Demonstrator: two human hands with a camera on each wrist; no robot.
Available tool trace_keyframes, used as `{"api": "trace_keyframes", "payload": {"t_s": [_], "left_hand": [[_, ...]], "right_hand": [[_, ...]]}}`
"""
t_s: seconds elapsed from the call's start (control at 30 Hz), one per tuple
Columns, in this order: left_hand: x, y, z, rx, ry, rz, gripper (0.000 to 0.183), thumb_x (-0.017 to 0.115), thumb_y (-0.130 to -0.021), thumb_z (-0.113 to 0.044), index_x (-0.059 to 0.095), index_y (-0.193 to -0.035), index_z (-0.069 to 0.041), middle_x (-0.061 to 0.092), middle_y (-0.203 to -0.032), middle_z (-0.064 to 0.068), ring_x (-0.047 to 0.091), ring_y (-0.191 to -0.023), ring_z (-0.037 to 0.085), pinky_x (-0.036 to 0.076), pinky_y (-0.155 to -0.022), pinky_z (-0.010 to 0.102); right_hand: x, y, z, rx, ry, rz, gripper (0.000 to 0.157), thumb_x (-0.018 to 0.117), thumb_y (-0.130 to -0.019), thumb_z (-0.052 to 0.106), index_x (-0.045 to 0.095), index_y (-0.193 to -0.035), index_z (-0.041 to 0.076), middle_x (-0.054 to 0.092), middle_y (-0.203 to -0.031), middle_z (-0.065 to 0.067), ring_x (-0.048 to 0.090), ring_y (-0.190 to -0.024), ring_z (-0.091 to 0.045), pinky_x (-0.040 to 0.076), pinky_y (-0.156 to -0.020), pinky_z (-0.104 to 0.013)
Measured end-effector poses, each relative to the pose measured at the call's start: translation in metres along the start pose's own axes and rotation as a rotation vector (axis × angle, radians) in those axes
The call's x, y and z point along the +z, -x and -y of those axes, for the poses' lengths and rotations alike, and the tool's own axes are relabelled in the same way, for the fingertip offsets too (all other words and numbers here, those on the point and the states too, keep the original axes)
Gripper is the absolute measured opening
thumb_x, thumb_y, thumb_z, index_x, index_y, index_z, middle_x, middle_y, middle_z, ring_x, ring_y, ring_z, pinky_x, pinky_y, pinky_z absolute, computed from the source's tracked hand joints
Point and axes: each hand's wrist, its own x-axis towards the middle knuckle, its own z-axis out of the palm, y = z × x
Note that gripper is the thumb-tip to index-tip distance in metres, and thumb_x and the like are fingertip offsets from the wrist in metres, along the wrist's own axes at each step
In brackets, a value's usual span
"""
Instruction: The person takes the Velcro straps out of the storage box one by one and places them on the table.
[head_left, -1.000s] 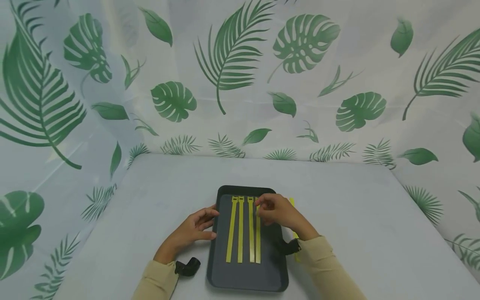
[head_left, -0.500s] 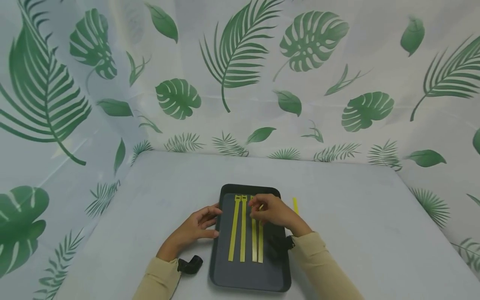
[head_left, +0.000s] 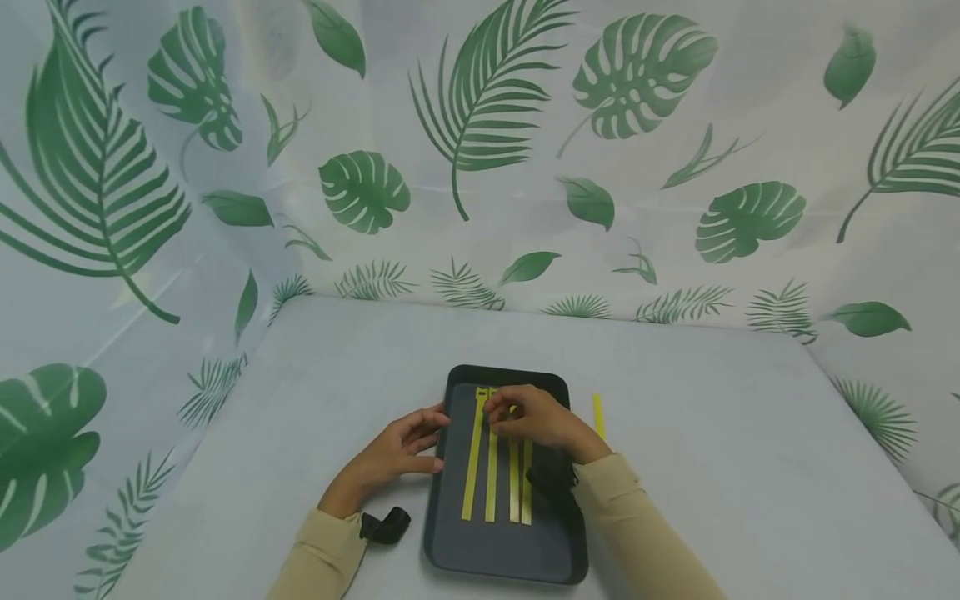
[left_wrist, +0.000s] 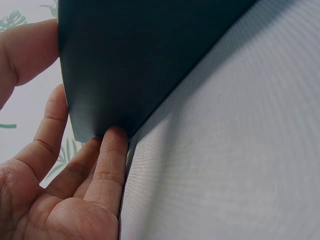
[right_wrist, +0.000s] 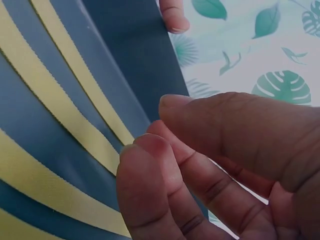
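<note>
A dark grey tray [head_left: 502, 552] holds several yellow hook-and-loop cable ties [head_left: 471, 475] lying lengthwise, slotted heads at the far end. My left hand [head_left: 393, 454] rests against the tray's left side, fingers relaxed; in the left wrist view its fingertips touch the dark outer wall [left_wrist: 125, 65]. Over the heads of the ties hovers my right hand [head_left: 536, 418], fingers loosely bent and hiding some of the heads. The right wrist view shows its thumb [right_wrist: 235, 132] apart from the fingers, nothing between them, with yellow ties [right_wrist: 55, 97] beyond.
Just right of the tray, a yellow strip [head_left: 597, 415] lies on the white tabletop [head_left: 720, 467], partly hidden by the right arm. Black wrist cameras [head_left: 386, 527] sit at both wrists. Leaf-printed cloth [head_left: 510, 200] surrounds the table at the back and sides.
My right hand has moved left across the heads of the ties, from the rightmost one towards the left pair. The left hand stays against the tray. The whole view has shifted slightly.
</note>
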Motion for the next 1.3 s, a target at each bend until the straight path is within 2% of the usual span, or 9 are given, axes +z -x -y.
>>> {"api": "trace_keyframes", "payload": {"t_s": [0.17,0.4,0.7,1.03,1.17,1.3], "left_hand": [[0.001,0.000,-0.004,-0.007,-0.002,0.000,0.068,0.082,-0.094,-0.005,0.046,-0.147,0.018,0.016,-0.174,0.036,0.029,-0.157,0.053,0.041,-0.125,0.034],[0.000,0.000,-0.006,-0.004,-0.007,0.007,0.068,0.081,-0.095,-0.005,0.045,-0.147,0.018,0.017,-0.173,0.036,0.031,-0.155,0.055,0.043,-0.123,0.031],[0.000,-0.001,-0.006,-0.004,0.002,0.011,0.068,0.081,-0.095,-0.004,0.044,-0.147,0.019,0.015,-0.173,0.036,0.032,-0.155,0.055,0.045,-0.121,0.029],[-0.003,-0.003,-0.001,-0.012,-0.010,0.014,0.067,0.081,-0.095,-0.005,0.045,-0.147,0.017,0.014,-0.174,0.037,0.025,-0.158,0.054,0.040,-0.126,0.039],[-0.004,-0.003,0.000,-0.010,-0.004,0.014,0.067,0.081,-0.095,-0.006,0.045,-0.147,0.017,0.014,-0.174,0.036,0.026,-0.158,0.054,0.040,-0.126,0.039],[-0.004,-0.002,0.000,-0.002,0.004,0.014,0.066,0.081,-0.095,-0.005,0.045,-0.146,0.018,0.014,-0.173,0.037,0.026,-0.157,0.054,0.041,-0.125,0.038]], "right_hand": [[0.000,-0.006,-0.002,-0.054,0.024,0.039,0.025,0.067,-0.097,-0.008,0.067,-0.123,-0.011,0.072,-0.112,-0.023,0.072,-0.090,-0.021,0.062,-0.071,-0.030],[0.003,-0.016,-0.003,-0.110,0.093,0.084,0.025,0.066,-0.096,-0.010,0.071,-0.120,-0.009,0.074,-0.113,-0.019,0.072,-0.102,-0.027,0.061,-0.086,-0.031],[0.007,-0.029,-0.004,-0.111,0.120,0.122,0.023,0.066,-0.095,-0.014,0.073,-0.115,-0.005,0.076,-0.111,-0.014,0.071,-0.104,-0.023,0.059,-0.084,-0.027],[0.011,-0.040,-0.004,-0.073,0.162,0.129,0.026,0.068,-0.090,-0.019,0.075,-0.108,-0.002,0.077,-0.102,-0.008,0.065,-0.086,-0.007,0.056,-0.074,-0.022],[0.012,-0.044,-0.005,-0.078,0.194,0.125,0.027,0.067,-0.088,-0.021,0.075,-0.105,-0.002,0.077,-0.100,-0.007,0.063,-0.083,-0.007,0.054,-0.071,-0.023],[0.015,-0.046,-0.004,-0.083,0.235,0.119,0.029,0.066,-0.086,-0.022,0.075,-0.103,0.000,0.077,-0.098,-0.006,0.066,-0.087,-0.009,0.054,-0.073,-0.024]]}}
